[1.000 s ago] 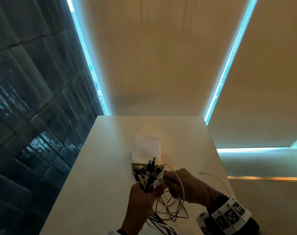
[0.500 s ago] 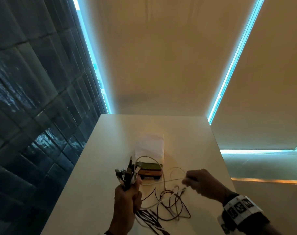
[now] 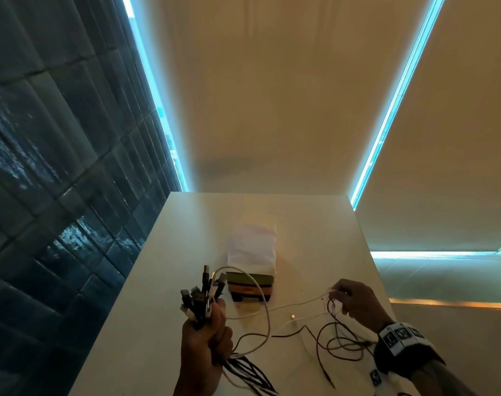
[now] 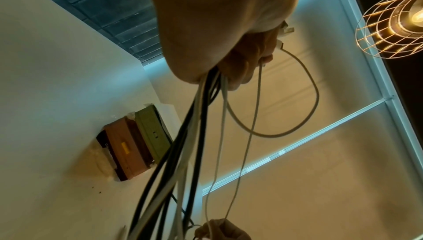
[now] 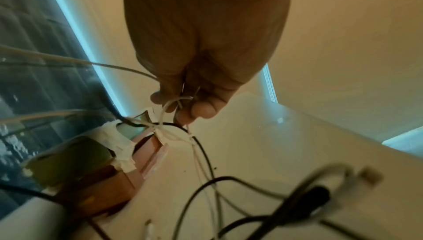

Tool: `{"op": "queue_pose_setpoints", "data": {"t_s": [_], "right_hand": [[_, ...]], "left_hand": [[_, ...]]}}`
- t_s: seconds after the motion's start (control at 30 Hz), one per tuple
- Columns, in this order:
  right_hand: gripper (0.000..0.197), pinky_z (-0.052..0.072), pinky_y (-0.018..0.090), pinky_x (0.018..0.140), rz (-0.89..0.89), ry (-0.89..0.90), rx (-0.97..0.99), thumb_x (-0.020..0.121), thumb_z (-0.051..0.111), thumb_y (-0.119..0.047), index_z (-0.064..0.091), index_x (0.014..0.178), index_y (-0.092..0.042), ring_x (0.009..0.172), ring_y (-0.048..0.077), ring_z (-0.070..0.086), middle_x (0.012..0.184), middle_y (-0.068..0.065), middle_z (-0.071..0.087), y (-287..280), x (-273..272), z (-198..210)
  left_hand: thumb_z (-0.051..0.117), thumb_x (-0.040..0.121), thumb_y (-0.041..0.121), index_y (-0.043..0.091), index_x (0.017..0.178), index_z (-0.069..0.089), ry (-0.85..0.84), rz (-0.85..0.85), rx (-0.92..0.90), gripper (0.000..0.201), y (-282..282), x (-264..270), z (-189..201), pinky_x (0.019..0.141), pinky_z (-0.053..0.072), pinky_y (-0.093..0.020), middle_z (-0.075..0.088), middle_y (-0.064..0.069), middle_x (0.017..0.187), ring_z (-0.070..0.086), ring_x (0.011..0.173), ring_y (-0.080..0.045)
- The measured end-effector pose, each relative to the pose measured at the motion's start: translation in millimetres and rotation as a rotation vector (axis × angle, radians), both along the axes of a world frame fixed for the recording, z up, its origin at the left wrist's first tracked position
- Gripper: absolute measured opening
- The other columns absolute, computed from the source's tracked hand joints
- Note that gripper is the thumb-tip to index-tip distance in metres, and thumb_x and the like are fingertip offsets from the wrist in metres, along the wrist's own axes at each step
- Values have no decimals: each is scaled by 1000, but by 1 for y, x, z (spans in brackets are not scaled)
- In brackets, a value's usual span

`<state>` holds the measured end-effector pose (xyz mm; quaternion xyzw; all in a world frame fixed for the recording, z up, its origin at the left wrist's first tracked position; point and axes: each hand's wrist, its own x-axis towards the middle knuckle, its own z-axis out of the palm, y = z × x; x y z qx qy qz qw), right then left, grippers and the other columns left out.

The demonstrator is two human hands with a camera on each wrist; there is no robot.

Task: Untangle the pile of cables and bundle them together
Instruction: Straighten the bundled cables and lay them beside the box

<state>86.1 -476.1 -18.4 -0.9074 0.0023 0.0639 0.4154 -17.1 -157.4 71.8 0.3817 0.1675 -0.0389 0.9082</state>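
The left hand (image 3: 205, 342) is clenched around a bundle of black and white cables (image 3: 243, 370), above the table (image 3: 146, 324). The plugs (image 3: 202, 295) stick up out of the fist, and the cable lengths hang down below it. The right hand (image 3: 355, 302) is well apart, to the right of the left one, and pinches thin white and dark cables between its fingertips (image 5: 203, 112). One white cable (image 3: 265, 307) makes a loop from the plugs and runs across to the right hand. More dark loops (image 3: 339, 342) lie on the table below the right hand. Between the hands, a little farther away, stand some boxes (image 3: 250, 287) with a white packet (image 3: 253, 247) behind.
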Motion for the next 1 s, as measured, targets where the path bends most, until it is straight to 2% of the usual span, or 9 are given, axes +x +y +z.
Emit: {"op": "queue_pose_setpoints", "data": {"t_s": [0.23,0.43,0.53,0.63,0.7,0.8,0.87,0.93,1.0], "right_hand": [[9,47,19,46,-87,-124,323,84,71,-7,77,81,-14,48,8,59,72,0,74,53,9,51],[15,46,29,38,113,-4,676,94,59,-10,60,86,3,43,28,56,71,22,65,107,-3,98],[17,54,37,46,301,21,527,98,53,-15,67,93,-7,51,32,60,75,14,68,127,-13,97],[16,56,25,67,554,-101,349,96,57,-16,71,97,-24,75,8,66,85,-14,70,139,-24,92],[17,57,31,73,601,-135,258,96,55,-20,70,101,-25,83,7,65,91,-14,69,144,-28,90],[25,55,38,72,589,-198,110,96,46,-33,68,103,-24,81,10,63,92,-7,68,144,-30,86],[22,54,28,74,572,-212,85,97,47,-28,67,101,-20,83,6,61,91,-9,66,143,-32,86],[17,49,17,73,579,-244,97,98,48,-18,65,101,-16,83,1,58,90,-11,62,143,-34,89],[14,48,15,73,616,-243,89,98,50,-15,63,101,-16,84,2,57,92,-9,62,142,-34,87]], "left_hand": [[76,75,19,11,62,49,24,2,235,31,-8,6,-1,37,18,-15,16,0,49,14,36,-8],[71,74,21,2,74,60,15,13,423,22,-29,20,4,39,18,-20,26,0,43,19,34,-11],[72,75,21,3,73,62,14,60,519,21,-36,24,2,37,24,-22,36,3,42,27,34,-9],[71,81,21,2,80,61,11,84,610,21,-36,26,-1,37,31,-18,47,5,42,39,36,-5],[73,74,33,4,84,61,39,92,649,34,-33,26,-6,41,34,-21,50,7,47,43,41,-8],[73,68,41,-2,97,61,73,125,699,54,-29,26,-9,46,47,-44,50,-6,52,52,49,-31],[73,76,40,-3,106,61,109,115,718,54,-28,28,-9,67,47,-67,56,-27,68,55,66,-53],[71,78,39,-2,105,61,121,53,678,50,-26,29,-10,56,49,-59,56,-32,69,56,60,-51],[69,75,38,1,88,58,125,-4,577,41,-24,27,-9,37,33,-29,42,-8,47,37,35,-21]]}}
